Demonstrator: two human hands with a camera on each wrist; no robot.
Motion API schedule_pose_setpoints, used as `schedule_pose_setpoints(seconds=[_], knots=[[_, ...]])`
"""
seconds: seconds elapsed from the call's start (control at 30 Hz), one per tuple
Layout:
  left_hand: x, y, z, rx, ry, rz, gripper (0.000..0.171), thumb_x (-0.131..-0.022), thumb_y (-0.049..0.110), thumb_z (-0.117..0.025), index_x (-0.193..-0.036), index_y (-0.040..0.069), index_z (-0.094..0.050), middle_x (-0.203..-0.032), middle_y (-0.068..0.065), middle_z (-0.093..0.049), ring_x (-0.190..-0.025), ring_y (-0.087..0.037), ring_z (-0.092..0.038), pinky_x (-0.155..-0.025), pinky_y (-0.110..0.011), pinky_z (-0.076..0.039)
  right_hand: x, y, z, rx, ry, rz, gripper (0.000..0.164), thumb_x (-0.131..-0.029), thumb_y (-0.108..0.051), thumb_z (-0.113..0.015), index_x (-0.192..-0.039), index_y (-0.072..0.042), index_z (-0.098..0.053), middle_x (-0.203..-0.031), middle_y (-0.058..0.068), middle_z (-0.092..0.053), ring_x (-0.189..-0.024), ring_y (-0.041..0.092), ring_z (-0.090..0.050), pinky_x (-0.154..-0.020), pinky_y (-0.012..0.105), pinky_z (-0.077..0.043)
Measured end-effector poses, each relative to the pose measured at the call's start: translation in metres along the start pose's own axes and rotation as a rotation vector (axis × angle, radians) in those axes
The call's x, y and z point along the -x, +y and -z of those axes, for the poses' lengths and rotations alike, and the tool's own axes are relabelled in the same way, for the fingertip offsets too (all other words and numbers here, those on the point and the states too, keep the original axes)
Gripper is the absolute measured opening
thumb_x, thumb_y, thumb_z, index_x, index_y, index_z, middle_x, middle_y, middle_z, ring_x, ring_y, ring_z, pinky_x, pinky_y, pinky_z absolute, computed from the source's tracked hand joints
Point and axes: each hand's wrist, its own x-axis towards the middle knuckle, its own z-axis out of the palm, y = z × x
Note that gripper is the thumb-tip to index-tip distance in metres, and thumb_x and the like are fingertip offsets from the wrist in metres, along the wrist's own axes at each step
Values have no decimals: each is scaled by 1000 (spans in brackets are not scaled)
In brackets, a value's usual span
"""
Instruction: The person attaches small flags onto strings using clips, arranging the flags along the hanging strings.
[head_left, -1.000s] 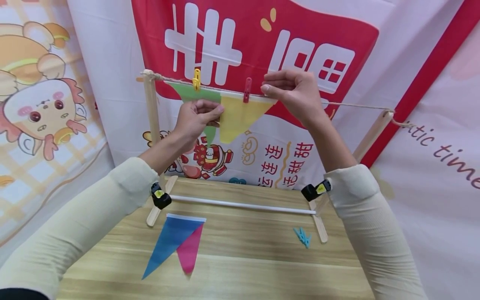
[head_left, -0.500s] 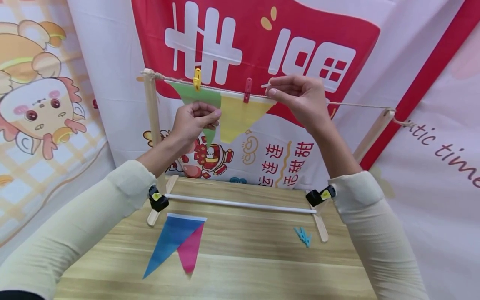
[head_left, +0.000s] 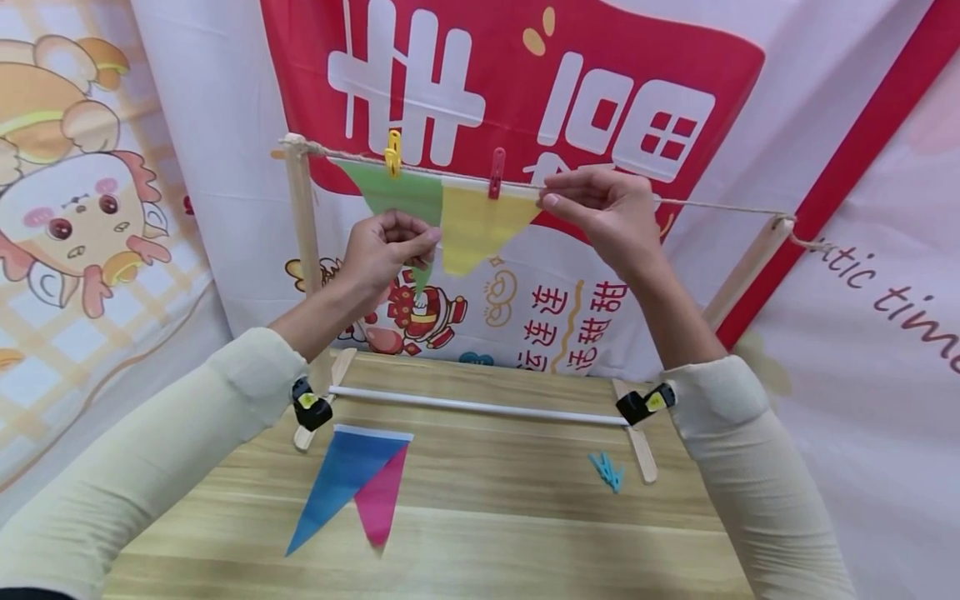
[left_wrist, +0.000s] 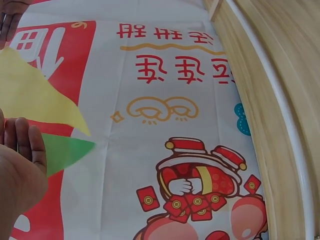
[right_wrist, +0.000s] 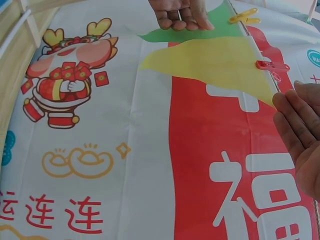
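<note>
A yellow pennant [head_left: 483, 225] and a green pennant [head_left: 408, 200] hang side by side from a string [head_left: 720, 207]. On the green one sits a yellow clothespin [head_left: 393, 154], and a red clothespin [head_left: 497, 173] is on the yellow one. My right hand [head_left: 611, 217] pinches the yellow pennant's upper right corner at the string. In front of the green pennant, beside the yellow one's left edge, my left hand [head_left: 386, 254] has loosely bent fingers. The right wrist view shows nothing plainly held in that left hand [right_wrist: 181, 14].
Wooden posts [head_left: 303, 217] carry the string, with a white rod [head_left: 480, 406] between their feet. On the wooden table [head_left: 525, 533] lie a blue pennant [head_left: 341, 471] overlapping a pink pennant [head_left: 382, 500], and blue clothespins [head_left: 607, 472]. A printed cloth [head_left: 517, 50] hangs behind.
My left hand has drawn slightly left, off the yellow pennant's edge. My right hand has moved slightly down and right, now at that pennant's corner. The clothespins stay on the string.
</note>
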Motion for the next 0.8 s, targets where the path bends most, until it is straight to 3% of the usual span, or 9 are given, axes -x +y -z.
schedule_pose_setpoints(seconds=[0.4, 0.8], knots=[[3, -7, 2, -42, -4, 7, 19, -105, 26, -84, -115, 12, -75, -95, 3, -78, -86, -14, -74, -81, -24, -67, 15, 18, 3, 34, -40, -12, 33, -101, -25, -86, -130, -10, -84, -131, 6, -85, -122, 17, -83, -101, 29, -67], [9, -16, 5, -86, -23, 29, 22, -106, 31, -83, -116, 12, -76, -93, 2, -78, -85, -14, -73, -82, -26, -67, 40, 44, 8, 135, -64, -131, 37, -102, -35, -86, -132, -13, -84, -127, 5, -86, -114, 14, -84, -96, 25, -67]])
